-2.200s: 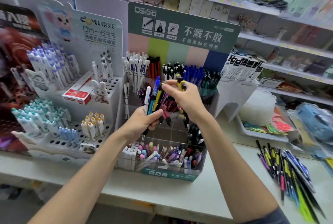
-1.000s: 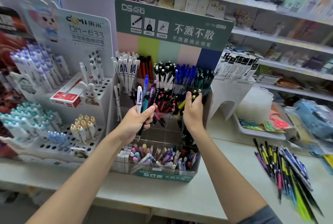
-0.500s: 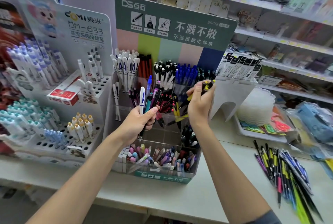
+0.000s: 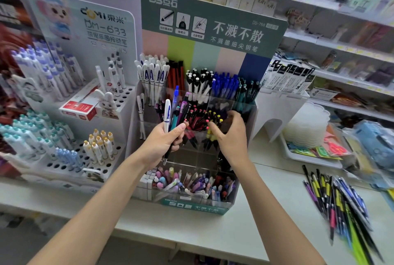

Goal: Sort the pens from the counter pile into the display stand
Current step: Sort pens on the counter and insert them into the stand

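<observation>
Gripping a pen bundle (image 4: 173, 113) in my left hand (image 4: 160, 145); right hand (image 4: 231, 137) loose, fingers apart, at middle tier of display stand (image 4: 198, 207) marked "DS", "DS-758". Counter pile (image 4: 341, 205) lies far right. Bundle: white, blue, teal, purple.

Stationery shop — pen displays (image 4: 191, 94), stocked shelves (image 4: 341, 47)

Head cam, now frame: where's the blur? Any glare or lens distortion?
Head view: centre sharp, the display stand sign legible, the left hand gripping its bunch of pens and the right hand crisp; head view edges smear, the counter pile and upper-right shelves blurred; wide-angle bowing slants the shelf lines; lighting even, no strong glare.
</observation>
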Tool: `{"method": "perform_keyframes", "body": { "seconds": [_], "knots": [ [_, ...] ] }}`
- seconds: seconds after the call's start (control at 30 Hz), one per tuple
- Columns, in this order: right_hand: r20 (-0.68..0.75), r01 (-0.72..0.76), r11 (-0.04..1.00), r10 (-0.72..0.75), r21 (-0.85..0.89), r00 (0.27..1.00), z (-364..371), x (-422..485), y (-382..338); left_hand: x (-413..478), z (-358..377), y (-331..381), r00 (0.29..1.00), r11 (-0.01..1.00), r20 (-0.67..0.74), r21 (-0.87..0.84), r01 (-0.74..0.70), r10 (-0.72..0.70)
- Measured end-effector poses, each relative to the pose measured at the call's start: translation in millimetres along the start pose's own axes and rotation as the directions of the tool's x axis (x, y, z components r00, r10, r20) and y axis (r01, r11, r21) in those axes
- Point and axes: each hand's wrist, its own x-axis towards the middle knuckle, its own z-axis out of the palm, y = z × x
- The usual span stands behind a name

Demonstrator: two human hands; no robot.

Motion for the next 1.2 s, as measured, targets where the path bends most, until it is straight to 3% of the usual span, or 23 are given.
{"method": "perform_keyframes", "body": {
  "seconds": [0.23, 0.33, 0.53, 0.63, 0.7, 0.83, 0.93, 1.2],
  "knots": [
    [-0.184, 0.109, 0.977, -0.074, 0.186, 0.98, 2.6, -8.5, -12.3, -0.5, 3.2, -0.6, 1.0, 1.0, 0.003, -0.003, 0.023, -0.023],
    [-0.166, 0.084, 0.946, -0.033, 0.314, 0.986, 5.7, -7.3, -17.4, -1.5, 0.9, -0.8, 1.0, 1.0, 0.007, -0.001, 0.023, -0.023],
    [-0.033, -0.014, 0.986, 0.02, 0.169, 0.999, 4.4, -8.6, -6.2, -3.9, -6.1, 1.9, 1.0, 0.999, 0.008, -0.024, 0.028, -0.028],
    [-0.169, 0.12, 0.988, -0.103, 0.095, 0.98, -0.7, -11.6, -14.3, -7.0, -7.3, 4.0, 0.998, 0.996, 0.043, -0.083, 0.045, -0.041],
    [-0.199, 0.188, 0.969, -0.155, 0.16, 0.968, -5.4, -11.3, -32.9, -8.6, -7.7, 6.2, 0.997, 0.994, 0.065, -0.091, 0.057, -0.051],
    [0.079, 0.144, 0.897, -0.193, 0.417, 0.978, -6.3, -5.4, -85.8, -11.6, -10.3, 13.8, 0.988, 0.997, 0.145, -0.056, 0.052, -0.043],
    [0.252, 0.136, 0.9, -0.257, 0.414, 0.933, 2.4, -2.0, -109.6, -15.4, -17.4, 19.7, 0.975, 0.998, 0.217, -0.028, 0.049, -0.042],
    [0.338, 0.064, 0.861, -0.265, 0.504, 0.903, 11.1, -8.0, -127.8, -28.8, -40.5, 28.5, 0.97, 0.989, 0.234, -0.118, 0.095, -0.065]
  ]
}}
